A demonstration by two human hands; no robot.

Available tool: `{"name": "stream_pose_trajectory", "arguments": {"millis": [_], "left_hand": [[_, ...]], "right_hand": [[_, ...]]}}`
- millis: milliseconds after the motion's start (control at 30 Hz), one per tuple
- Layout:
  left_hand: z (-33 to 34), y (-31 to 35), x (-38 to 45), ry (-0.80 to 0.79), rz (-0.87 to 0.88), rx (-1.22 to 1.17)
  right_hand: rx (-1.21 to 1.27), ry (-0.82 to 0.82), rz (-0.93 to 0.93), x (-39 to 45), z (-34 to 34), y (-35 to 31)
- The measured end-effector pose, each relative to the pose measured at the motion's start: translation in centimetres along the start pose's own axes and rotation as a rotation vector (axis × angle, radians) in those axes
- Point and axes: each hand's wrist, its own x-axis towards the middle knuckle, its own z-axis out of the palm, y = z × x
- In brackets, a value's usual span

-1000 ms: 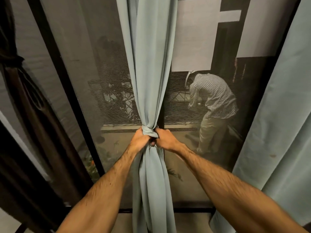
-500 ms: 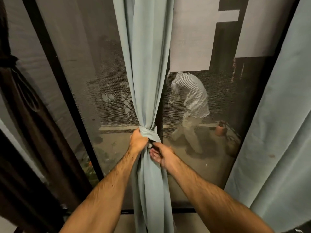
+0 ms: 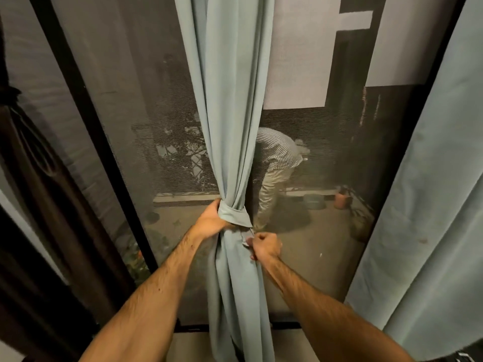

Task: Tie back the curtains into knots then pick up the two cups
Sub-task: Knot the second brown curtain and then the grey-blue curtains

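Head view: the grey-blue curtain (image 3: 230, 100) hangs gathered in front of a mesh screen (image 3: 130, 126), cinched at mid-height by a knot (image 3: 234, 214). The left hand (image 3: 210, 218) grips the curtain at the knot's left side, fingers wrapped round behind the fabric; the right hand (image 3: 265, 248) sits just below and right of the knot, fingers curled into a fist that pinches a small pale tab or fabric end at the curtain's edge, though what exactly it holds is too small to tell. A second curtain (image 3: 418, 205) of the same colour hangs loose at the right, not yet tied; a dark brown drape (image 3: 39, 192) hangs at the left. The two cups are not in view. Risks, as judged from this pose: the knot appears to be a single wrap, so it may slacken and slide down if either hand lets go before it is drawn tight; a hard downward pull by the right hand could strain the curtain's top fixing, which lies out of frame; and uneven tension could leave loose folds spilling from the bundle.
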Motion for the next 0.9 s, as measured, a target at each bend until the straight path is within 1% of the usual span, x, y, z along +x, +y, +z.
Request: {"name": "stream_pose_trajectory", "arguments": {"millis": [67,133,200,300,367,467,533,567,633,733,800,900], "left_hand": [[-0.6,-0.5,0.3,-0.05,-0.018,0.078],[-0.2,-0.8,0.4,-0.065,-0.012,0.093],[0.6,-0.9,0.4,-0.062,-0.002,0.097],[1.5,-1.6,0.3,-0.021,0.048,0.194],[1.6,-1.5,0.1,0.017,0.115,0.312],[0.8,-1.1,0.0,-0.01,0.261,0.502],[0.0,-0.9,0.1,-0.008,0.245,0.706],[-0.3,-0.7,0.1,0.023,0.204,0.805],[-1.0,0.0,-0.2,0.125,0.228,0.927],[-2.1,2.0,-0.9,0.299,0.421,0.975],[-2.5,3.6,-1.2,0.358,0.516,1.014],[-1.7,5.7,-1.3,0.418,0.601,1.059]], "right_hand": [[-0.109,0.017,-0.088,0.2,-0.2,1.4],[-0.15,0.013,-0.119,0.2,-0.2,2.1],[-0.204,0.001,-0.144,0.2,-0.3,1.9],[-0.425,-0.007,-0.244,0.0,-1.3,0.5],[-0.625,-0.059,-0.37,-0.2,-2.5,-1.2],[-0.914,-0.089,-0.66,0.0,-4.1,-3.5],[-1.042,-0.049,-0.819,0.6,-5.0,-4.7],[-1.088,-0.018,-0.883,0.9,-5.3,-5.2],[-1.139,0.067,-0.971,1.3,-6.1,-6.4],[-1.153,0.161,-1.006,1.0,-8.0,-8.4],[-1.14,0.224,-1.01,0.5,-9.6,-9.6],[-1.135,0.32,-0.976,-0.3,-12.5,-10.7]]}}
